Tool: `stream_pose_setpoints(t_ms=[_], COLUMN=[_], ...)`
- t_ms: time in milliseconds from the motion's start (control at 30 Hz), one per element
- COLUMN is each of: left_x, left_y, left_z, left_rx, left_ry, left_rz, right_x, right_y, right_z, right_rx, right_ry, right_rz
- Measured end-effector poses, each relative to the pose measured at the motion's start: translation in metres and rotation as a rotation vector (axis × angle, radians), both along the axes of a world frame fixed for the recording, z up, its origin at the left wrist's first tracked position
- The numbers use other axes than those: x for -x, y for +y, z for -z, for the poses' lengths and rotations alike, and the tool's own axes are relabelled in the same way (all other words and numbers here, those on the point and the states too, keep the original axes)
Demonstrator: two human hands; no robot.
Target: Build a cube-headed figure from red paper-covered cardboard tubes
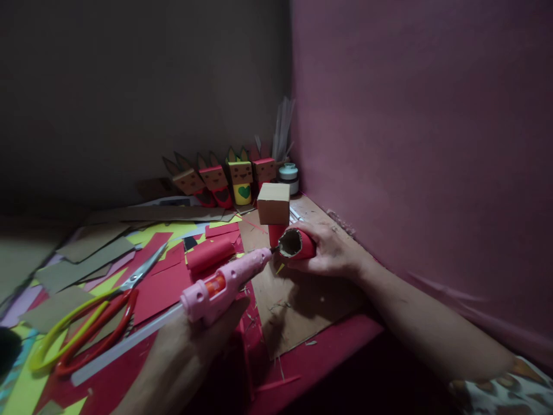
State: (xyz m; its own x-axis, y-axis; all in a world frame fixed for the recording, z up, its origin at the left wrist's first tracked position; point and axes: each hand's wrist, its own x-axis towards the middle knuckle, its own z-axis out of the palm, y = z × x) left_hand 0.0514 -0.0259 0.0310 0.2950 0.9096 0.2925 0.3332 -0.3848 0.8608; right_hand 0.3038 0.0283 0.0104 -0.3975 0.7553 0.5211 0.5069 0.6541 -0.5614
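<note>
My left hand (216,334) is wrapped round the handle of a pink hot glue gun (228,279), with a long glue stick (129,346) jutting from its rear. The nozzle meets the rim of a red-covered cardboard tube (307,244). Gripped in my right hand (332,251), that tube lies tilted with its open end facing the gun. Just behind it stands a small cardboard box (273,204) on top of another red tube (276,234).
Several box-headed paper figures (240,176) line the back wall beside a light-blue jar (288,177). Scissors (125,288) with yellow and red handles lie on coloured paper at left. A red paper roll (211,255) is near the gun. Scraps dot the cardboard sheet (311,311).
</note>
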Motion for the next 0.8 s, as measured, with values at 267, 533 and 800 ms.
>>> stream_pose_setpoints(t_ms=[267,533,800], left_x=[-0.0001,0.0011,0.0007], left_y=[-0.0001,-0.0018,-0.0021], left_z=[0.0041,0.0013,0.0018], left_rx=[-0.003,0.005,-0.03], left_ry=[0.044,0.1,0.073], left_rz=[0.003,-0.037,-0.029], right_x=[0.0007,0.0023,-0.0001], right_y=[0.0009,-0.003,0.0006], right_z=[0.0006,-0.0047,-0.0006], right_rx=[-0.026,-0.033,-0.059], right_ry=[0.001,-0.011,0.003], right_rz=[0.016,-0.047,-0.019])
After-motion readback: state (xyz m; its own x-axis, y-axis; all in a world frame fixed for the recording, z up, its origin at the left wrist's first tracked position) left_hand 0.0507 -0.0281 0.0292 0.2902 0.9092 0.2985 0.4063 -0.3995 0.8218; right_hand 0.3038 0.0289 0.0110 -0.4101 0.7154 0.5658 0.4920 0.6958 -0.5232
